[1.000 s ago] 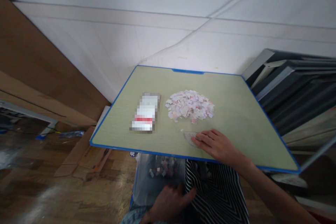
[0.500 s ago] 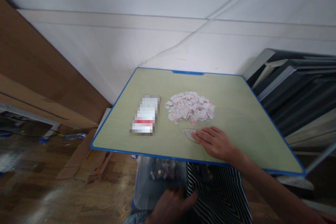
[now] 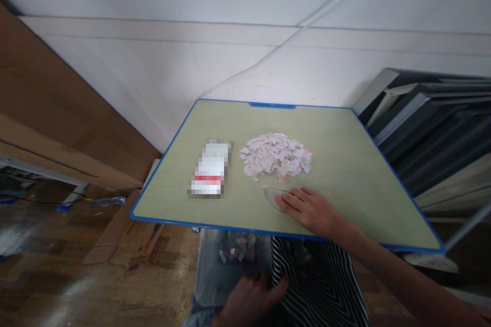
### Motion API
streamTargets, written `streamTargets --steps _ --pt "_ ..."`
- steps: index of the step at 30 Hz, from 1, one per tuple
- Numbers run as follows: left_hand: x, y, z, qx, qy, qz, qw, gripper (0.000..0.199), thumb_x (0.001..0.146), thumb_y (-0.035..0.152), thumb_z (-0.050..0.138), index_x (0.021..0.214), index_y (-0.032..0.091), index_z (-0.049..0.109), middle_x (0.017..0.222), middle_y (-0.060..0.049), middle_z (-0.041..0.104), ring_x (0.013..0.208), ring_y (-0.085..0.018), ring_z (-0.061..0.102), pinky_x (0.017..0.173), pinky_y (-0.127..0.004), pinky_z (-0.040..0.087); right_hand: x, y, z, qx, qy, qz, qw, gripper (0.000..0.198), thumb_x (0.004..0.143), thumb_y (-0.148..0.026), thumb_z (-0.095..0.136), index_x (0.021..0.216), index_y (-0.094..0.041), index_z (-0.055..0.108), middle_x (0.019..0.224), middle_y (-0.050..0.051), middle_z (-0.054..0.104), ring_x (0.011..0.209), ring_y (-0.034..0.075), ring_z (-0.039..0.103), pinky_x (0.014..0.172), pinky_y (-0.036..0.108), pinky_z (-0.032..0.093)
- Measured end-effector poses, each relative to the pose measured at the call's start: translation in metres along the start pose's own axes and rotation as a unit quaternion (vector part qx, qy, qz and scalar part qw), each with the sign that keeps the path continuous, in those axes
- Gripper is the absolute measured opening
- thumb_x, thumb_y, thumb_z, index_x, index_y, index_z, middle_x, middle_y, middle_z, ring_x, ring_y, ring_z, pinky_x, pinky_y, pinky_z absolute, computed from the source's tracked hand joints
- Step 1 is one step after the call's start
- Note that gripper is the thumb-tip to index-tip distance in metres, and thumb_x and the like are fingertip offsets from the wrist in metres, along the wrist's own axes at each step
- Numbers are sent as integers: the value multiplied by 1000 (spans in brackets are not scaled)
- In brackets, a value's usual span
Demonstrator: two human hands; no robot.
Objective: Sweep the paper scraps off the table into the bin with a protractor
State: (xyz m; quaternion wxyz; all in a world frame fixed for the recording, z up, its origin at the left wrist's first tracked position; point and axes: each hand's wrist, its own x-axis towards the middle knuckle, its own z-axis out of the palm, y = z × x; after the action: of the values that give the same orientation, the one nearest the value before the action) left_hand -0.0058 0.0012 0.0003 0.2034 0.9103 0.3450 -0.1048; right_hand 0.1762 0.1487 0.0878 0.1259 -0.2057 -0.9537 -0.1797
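On the pale green tabletop (image 3: 345, 163) my right hand (image 3: 312, 213) lies palm down, its fingers together and pressed on a clear protractor (image 3: 273, 198). Part of the protractor is covered by those fingers; its curved edge shows to their left. Just beyond it is a heap of small torn paper scraps (image 3: 276, 154), white with some pink. My left hand (image 3: 251, 299) is below the table's front edge, dim and slightly blurred, with the thumb apart from the fingers and nothing visible in it. It is by a translucent plastic bin (image 3: 209, 271) with more scraps inside.
A phone-shaped, pixelated item (image 3: 211, 168) lies left of the heap. Blue trim (image 3: 230, 227) edges the table, which stands against a white wall (image 3: 153, 61). Dark flat panels (image 3: 441, 117) lean at the right. Cardboard (image 3: 57, 92) stands at the left.
The view has shifted very slightly. My right hand and the protractor stay in nearly the same place on the table, and my left hand has barely moved.
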Motion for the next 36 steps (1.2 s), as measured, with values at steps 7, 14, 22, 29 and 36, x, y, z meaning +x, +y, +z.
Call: streamTargets --steps 7,14,22,29,36 --pt "0 1 -6 4 -22 -11 1000 53 86 13 45 131 23 20 100 -12 60 81 -23 62 61 -34 53 10 5 4 -25 -12 1 1000 21 81 -7 47 98 -9 59 82 6 63 77 18 54 61 30 43" --pt "0 1 -5 1 -19 -10 1000 53 86 14 44 131 24 19 103 -12 60 83 -23 61 64 -33 53 10 8 11 -46 -9 29 998 23 83 -9 45 101 -12 59 88 8 63 87 20 54 67 30 44" --pt "2 -1 -4 -6 -27 -13 1000 53 86 16 43 132 25 19 99 -12 60 82 -24 62 62 -35 53 15 12 12 -46 5 36 998 22 85 -8 42 98 -11 59 85 8 63 83 18 54 66 29 44" --pt "2 0 -2 -14 -28 -12 999 51 87 16 42 132 25 19 103 -12 59 83 -25 61 63 -36 53 16 15 12 -35 9 40 999 23 85 -7 41 100 -11 58 85 8 62 80 18 53 65 29 43" --pt "1 2 1 6 -14 -15 1000 53 85 14 46 131 25 21 98 -10 61 79 -23 62 61 -33 53 19 20 12 -28 13 61 998 24 84 -6 43 103 -11 57 87 9 62 79 18 52 64 29 41"
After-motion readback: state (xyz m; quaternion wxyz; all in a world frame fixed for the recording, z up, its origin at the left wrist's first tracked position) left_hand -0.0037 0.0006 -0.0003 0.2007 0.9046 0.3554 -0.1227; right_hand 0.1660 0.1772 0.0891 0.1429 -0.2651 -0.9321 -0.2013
